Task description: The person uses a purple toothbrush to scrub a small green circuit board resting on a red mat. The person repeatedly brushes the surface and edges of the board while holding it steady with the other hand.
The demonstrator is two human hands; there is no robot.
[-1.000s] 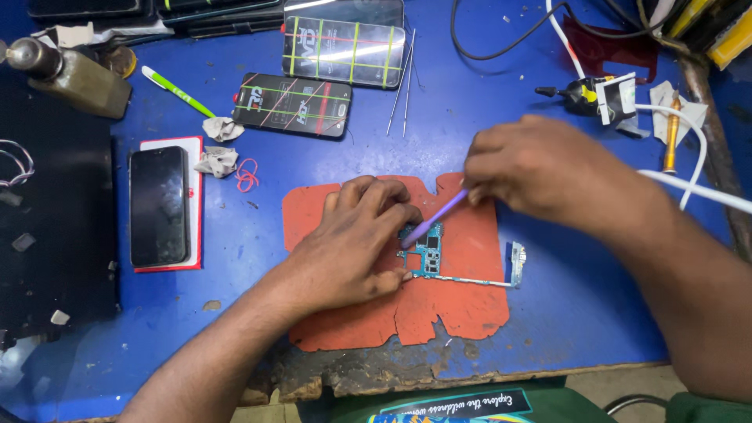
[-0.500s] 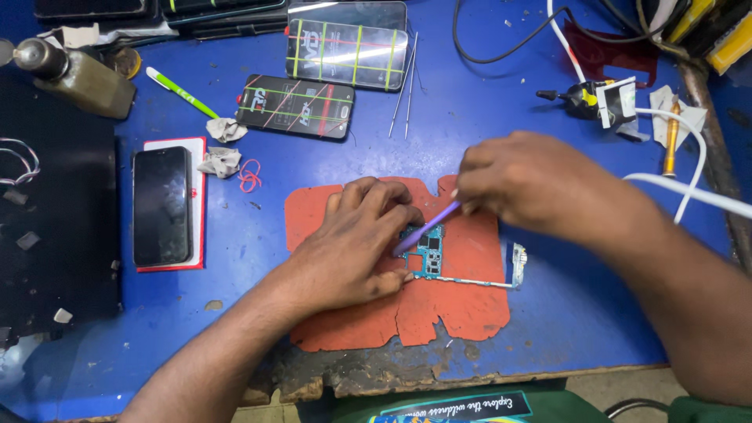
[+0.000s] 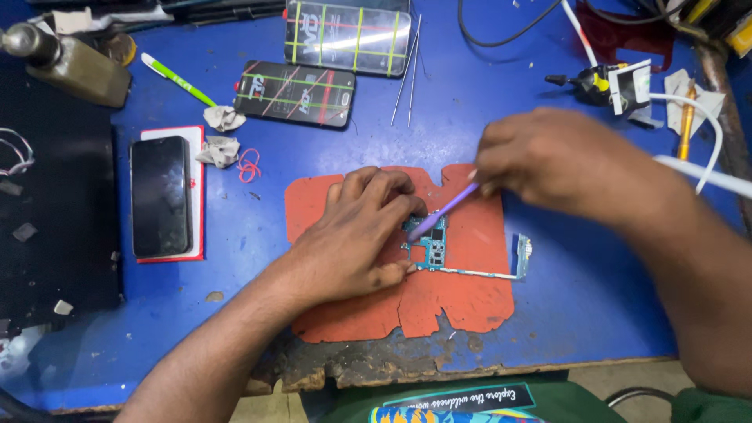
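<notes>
A small teal circuit board (image 3: 430,247) with a thin white frame strip lies on a worn orange mat (image 3: 470,290) on the blue bench. My left hand (image 3: 356,235) presses down on the board's left edge, fingers curled over it. My right hand (image 3: 548,160) grips a slim purple tool (image 3: 442,211) whose tip touches the top of the board.
A black phone (image 3: 160,196) rests on a red-edged white case at left. Two phone screens (image 3: 294,92) (image 3: 348,35), tweezers (image 3: 407,70), a green pen (image 3: 176,78), a bottle (image 3: 66,66), crumpled wipes and cables lie along the back. The bench's front edge is chipped.
My right hand and the purple tool have made small shifts over the board. The left hand stays pressed on it.
</notes>
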